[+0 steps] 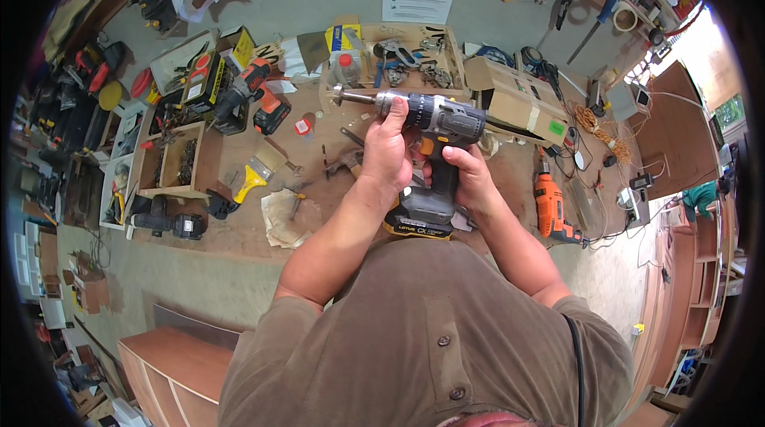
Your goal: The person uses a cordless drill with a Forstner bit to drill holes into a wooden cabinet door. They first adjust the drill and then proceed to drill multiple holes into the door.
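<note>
The bit (360, 98) pointed left, and the drill (448, 119) had its long axis almost level, over the bench (516, 176). The left hand (386, 152) held the chuck, thumb upon it; the right hand (472, 178) gripped the handle (445, 176), below the drill's body. Bare bench lay between this hand and the orange drill (548, 200), toward the front edge.

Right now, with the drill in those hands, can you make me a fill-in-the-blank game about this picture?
1. The hand at the metal chuck of the grey-and-black drill is the person's ____ one.
2. The paintbrush has a ____ handle.
3. The drill lying on the bench's right side is mostly ____.
4. The shirt front shows ____ buttons.

Missing words: left; yellow; orange; two.
</note>
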{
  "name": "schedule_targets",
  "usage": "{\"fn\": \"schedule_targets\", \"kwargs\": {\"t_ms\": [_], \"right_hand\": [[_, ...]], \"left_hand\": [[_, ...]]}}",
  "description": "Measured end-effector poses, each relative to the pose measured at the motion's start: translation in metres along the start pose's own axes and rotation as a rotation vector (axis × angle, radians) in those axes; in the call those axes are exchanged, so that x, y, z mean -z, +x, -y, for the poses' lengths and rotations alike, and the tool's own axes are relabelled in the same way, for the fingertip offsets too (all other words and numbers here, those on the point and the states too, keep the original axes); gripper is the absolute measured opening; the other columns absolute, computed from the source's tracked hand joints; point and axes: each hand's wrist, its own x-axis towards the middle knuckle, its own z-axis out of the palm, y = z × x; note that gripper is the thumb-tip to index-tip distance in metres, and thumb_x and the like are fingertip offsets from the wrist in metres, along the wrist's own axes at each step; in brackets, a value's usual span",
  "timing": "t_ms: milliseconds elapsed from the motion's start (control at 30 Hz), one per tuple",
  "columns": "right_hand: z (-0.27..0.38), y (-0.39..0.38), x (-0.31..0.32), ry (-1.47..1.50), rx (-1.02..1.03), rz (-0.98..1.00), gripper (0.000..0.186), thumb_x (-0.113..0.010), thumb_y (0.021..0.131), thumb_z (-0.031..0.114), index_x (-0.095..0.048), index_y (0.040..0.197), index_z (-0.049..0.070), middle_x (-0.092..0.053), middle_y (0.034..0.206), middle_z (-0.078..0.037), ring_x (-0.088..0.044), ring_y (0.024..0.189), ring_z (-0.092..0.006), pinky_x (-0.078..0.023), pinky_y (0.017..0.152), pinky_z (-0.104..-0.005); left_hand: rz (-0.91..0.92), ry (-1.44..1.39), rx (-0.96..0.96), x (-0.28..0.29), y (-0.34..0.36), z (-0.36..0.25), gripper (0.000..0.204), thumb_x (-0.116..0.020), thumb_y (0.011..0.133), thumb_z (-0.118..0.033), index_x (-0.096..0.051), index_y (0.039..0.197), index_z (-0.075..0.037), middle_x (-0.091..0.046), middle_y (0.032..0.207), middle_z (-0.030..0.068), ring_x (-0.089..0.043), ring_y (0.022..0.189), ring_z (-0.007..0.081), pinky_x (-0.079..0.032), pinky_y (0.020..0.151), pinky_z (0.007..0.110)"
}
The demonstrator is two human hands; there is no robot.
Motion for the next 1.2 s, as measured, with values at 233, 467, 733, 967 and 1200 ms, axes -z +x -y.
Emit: {"fn": "schedule_targets", "kwargs": {"t_ms": [233, 467, 733, 967, 1200], "right_hand": [[-0.018, -0.004, 0.035, 0.335, -0.286, 0.190, 0.060, -0.074, 0.078, 0.035, -0.054, 0.124, 0.002, -0.066, 0.094, -0.014, -0.066, 0.077, -0.0253, -0.055, 0.072, -0.0416], [0.010, -0.005, 0.025, -0.198, 0.026, 0.296, 0.060, -0.081, 0.073, 0.023, -0.054, 0.122, 0.003, -0.063, 0.083, -0.010, -0.061, 0.067, -0.0195, -0.051, 0.063, -0.0302], [-0.037, -0.041, 0.038, -0.945, 0.364, 0.154, 0.043, -0.076, 0.075, 0.008, -0.061, 0.115, 0.004, -0.066, 0.099, -0.009, -0.067, 0.084, -0.0264, -0.052, 0.081, -0.0359], [-0.032, -0.044, 0.039, -1.284, 0.473, 0.178, 0.040, -0.076, 0.075, 0.018, -0.063, 0.110, 0.004, -0.068, 0.092, -0.015, -0.067, 0.084, -0.0354, -0.052, 0.074, -0.0413], [-0.053, -0.042, 0.048, -1.225, 0.595, 0.194, 0.047, -0.074, 0.074, 0.015, -0.059, 0.115, -0.001, -0.067, 0.096, -0.018, -0.066, 0.085, -0.0372, -0.051, 0.073, -0.0419]], "left_hand": [[-0.109, 0.028, -0.042, 0.002, 0.002, 0.021, 0.042, -0.061, 0.095, -0.047, -0.058, 0.115, -0.010, -0.067, 0.098, 0.0075, -0.063, 0.086, 0.0224, -0.050, 0.049, 0.037], [0.084, -0.220, 0.186, -0.039, -0.017, -0.010, 0.041, -0.074, 0.086, -0.046, -0.063, 0.095, -0.008, -0.068, 0.089, 0.0081, -0.061, 0.067, 0.0173, -0.056, 0.064, 0.039], [0.130, -0.253, 0.185, 0.002, -0.034, 0.028, 0.017, -0.072, 0.087, -0.017, -0.064, 0.098, -0.007, -0.070, 0.102, 0.0139, -0.067, 0.103, 0.0254, -0.053, 0.094, 0.043], [-0.075, -0.167, 0.260, 0.028, -0.048, 0.048, 0.018, -0.067, 0.088, -0.020, -0.065, 0.089, -0.002, -0.068, 0.088, 0.0108, -0.065, 0.104, 0.0263, -0.054, 0.092, 0.043], [0.051, -0.165, 0.185, 0.026, -0.051, 0.044, 0.016, -0.070, 0.085, -0.019, -0.063, 0.093, -0.006, -0.068, 0.095, 0.0096, -0.056, 0.121, 0.0297, -0.038, 0.110, 0.049]]}}
